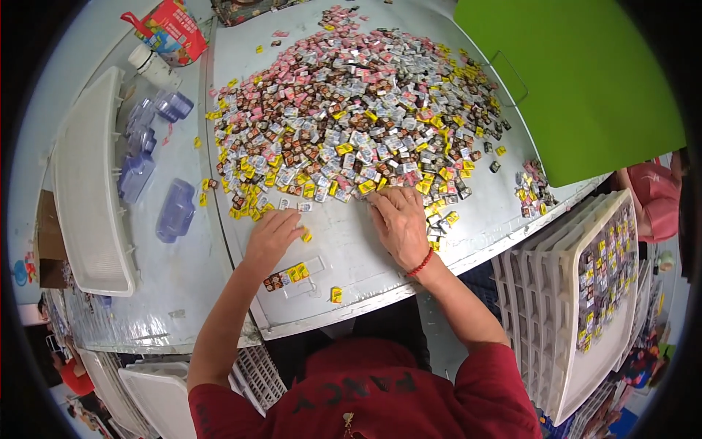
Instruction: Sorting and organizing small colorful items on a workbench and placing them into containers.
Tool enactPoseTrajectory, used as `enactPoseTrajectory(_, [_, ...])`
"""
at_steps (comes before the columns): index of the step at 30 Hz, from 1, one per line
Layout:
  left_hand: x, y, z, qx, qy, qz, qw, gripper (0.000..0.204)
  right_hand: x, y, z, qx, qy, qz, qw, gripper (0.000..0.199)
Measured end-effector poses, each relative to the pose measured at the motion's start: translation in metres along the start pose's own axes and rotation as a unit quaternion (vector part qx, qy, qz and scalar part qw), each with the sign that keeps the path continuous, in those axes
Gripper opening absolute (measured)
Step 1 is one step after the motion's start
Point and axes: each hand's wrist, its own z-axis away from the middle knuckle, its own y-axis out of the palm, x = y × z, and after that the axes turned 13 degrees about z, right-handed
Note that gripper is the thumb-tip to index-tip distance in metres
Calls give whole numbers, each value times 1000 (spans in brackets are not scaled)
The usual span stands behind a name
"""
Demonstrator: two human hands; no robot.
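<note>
A large heap of tiny boxes [344,110], in yellow, brown, white and pink, covers much of the white table [336,234]. At its near edge, my left hand [272,235] has its fingers bent and thumb apart, beside a few white boxes [285,204]. A yellow box [306,235] lies against or just by that thumb. My right hand [398,219] curls its fingers down onto the heap's edge; whatever is under the fingertips is hidden. Between my forearms is a clear plastic tray [316,265] with a short row of brown and yellow boxes [287,276]. A loose yellow box [336,295] stands beside it.
Clear plastic trays [175,211], a white tray [91,183], a white bottle [153,66] and a red bag [172,33] occupy the left table. A green board [570,80] covers the far right. Stacked white trays [541,300] stand at the right, the top one bearing filled packs.
</note>
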Motion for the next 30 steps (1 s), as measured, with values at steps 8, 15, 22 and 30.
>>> enactPoseTrajectory(8, [-1,-12,11,30,6,-42,999,36,-55,-27,-17,-53,41,53,996,17])
enactPoseTrajectory(15, [-4,-6,9,-17,-48,-32,998,33,-111,-30,-11,-51,100,110,988,13])
enactPoseTrajectory(22, [-7,-8,8,-41,-94,-10,995,26,-204,-29,-16,-64,138,158,976,15])
enactPoseTrajectory(30, [-7,-8,23,-58,-137,-9,989,24,-253,13,-60,56,47,278,958,15])
